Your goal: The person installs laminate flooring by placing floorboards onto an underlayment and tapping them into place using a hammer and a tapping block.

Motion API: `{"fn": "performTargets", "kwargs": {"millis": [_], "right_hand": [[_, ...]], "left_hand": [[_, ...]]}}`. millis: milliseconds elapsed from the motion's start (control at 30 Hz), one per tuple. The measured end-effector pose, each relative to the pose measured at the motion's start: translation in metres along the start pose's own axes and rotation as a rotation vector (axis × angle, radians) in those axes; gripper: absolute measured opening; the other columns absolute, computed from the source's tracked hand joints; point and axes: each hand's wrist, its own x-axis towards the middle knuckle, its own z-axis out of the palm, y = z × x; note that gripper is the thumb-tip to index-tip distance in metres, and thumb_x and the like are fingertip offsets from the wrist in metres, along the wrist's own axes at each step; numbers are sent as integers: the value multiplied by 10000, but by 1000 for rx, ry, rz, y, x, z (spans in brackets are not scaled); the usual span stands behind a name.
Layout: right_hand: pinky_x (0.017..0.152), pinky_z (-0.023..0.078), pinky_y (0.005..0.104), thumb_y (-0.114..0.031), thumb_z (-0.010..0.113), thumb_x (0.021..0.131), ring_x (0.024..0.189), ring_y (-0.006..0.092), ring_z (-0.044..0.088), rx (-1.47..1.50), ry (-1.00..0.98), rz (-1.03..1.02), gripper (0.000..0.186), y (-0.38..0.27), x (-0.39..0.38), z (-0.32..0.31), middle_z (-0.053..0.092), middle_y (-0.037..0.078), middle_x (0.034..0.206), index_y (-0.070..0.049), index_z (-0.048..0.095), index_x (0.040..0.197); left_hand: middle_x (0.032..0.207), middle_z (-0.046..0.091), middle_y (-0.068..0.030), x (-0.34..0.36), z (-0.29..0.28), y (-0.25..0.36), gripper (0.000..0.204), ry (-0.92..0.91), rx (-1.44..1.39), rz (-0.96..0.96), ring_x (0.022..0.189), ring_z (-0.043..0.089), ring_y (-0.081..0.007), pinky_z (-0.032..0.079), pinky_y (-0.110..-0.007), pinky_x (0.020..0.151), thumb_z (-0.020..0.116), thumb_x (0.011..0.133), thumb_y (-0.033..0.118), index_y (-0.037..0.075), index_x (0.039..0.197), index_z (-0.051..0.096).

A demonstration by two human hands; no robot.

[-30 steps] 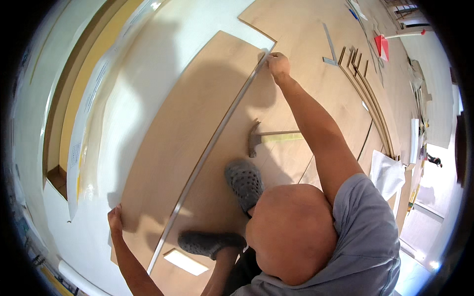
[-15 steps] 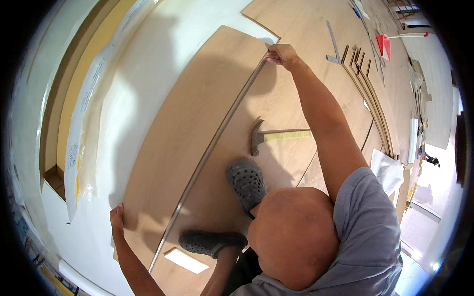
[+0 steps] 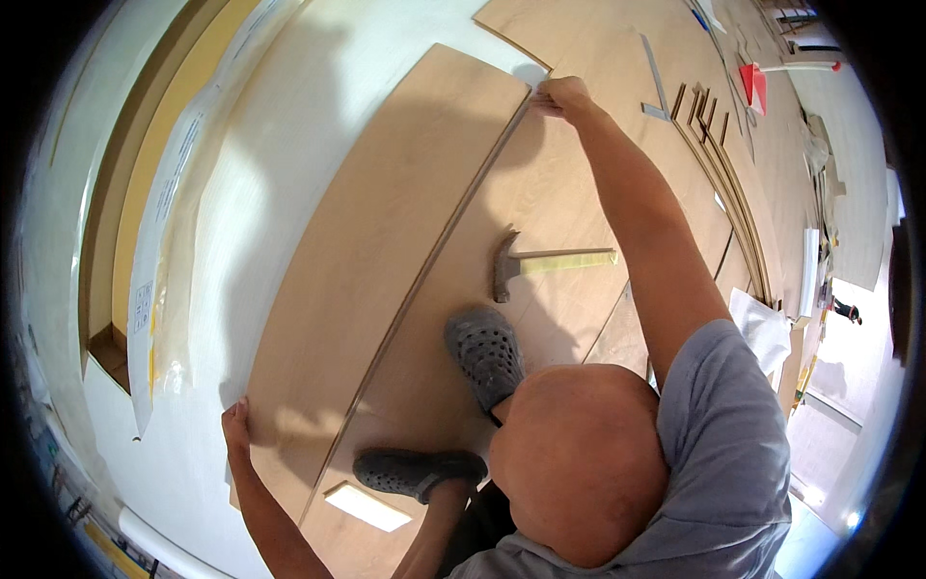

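Note:
A long light-wood floor plank [image 3: 376, 222] lies slantwise before me, its near long edge along the laid flooring. My left hand [image 3: 235, 425] is closed on the plank's outer edge near its lower left end. At the far end, my right hand [image 3: 561, 96] has its fingers bent at the corner by the seam; the fingertips are partly hidden. On the laid planks rests a hammer [image 3: 503, 265] with a pale yellow-green handle, between the seam and my right forearm. A short pale strip [image 3: 367, 507] lies by my dark clog [image 3: 420, 471].
White underlay sheet [image 3: 289, 116] spreads left of the plank. An open carton [image 3: 106, 241] stands beyond it. Stacked planks [image 3: 738, 207] and a metal square [image 3: 657, 87] lie at right. A red-headed tool [image 3: 753, 89] is farther off. My grey clog [image 3: 482, 352] stands near the hammer.
The bright gap along the plank's near edge has narrowed to a thin dark line. My left hand and the plank's lower end have shifted slightly right; my right hand has shifted slightly up and right.

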Motion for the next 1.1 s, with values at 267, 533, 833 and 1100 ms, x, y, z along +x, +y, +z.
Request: {"fn": "performTargets", "kwargs": {"millis": [267, 533, 833, 1100], "right_hand": [[844, 601, 416, -140, 644, 903, 1008, 300, 733, -1054, 498, -9, 217, 41, 10, -106, 747, 150, 1037, -8, 713, 1060], [989, 515, 465, -231, 619, 911, 1117, 368, 642, -965, 153, -982, 339, 2, -29, 43, 685, 157, 1197, -82, 671, 1212], [1099, 406, 489, -551, 505, 982, 1241, 370, 577, -1276, -766, -1324, 618, -53, -131, 239, 637, 210, 1327, -10, 684, 1223], [831, 475, 399, -553, 533, 1008, 863, 260, 593, -1495, -685, -1028, 536, -68, -166, 237, 633, 125, 895, -33, 652, 1055]], "left_hand": [[696, 499, 25, 10, -8, -21, 499, -10, 36, 3, 702, 420, -134, 374, -359, 627, 587, 1000, 441, -18, 815, 644], [1002, 721, -75, -5, 8, -19, 501, 107, 45, 29, 911, 611, -167, 494, -347, 882, 583, 1016, 395, -58, 1196, 696], [697, 576, -24, -41, 28, -2, 504, 266, 125, 30, 667, 489, -136, 456, -324, 653, 656, 964, 484, -13, 999, 736], [690, 607, -76, -71, 24, 36, 632, 252, 216, -79, 684, 558, -202, 493, -353, 721, 641, 909, 643, 43, 1071, 752]]}}
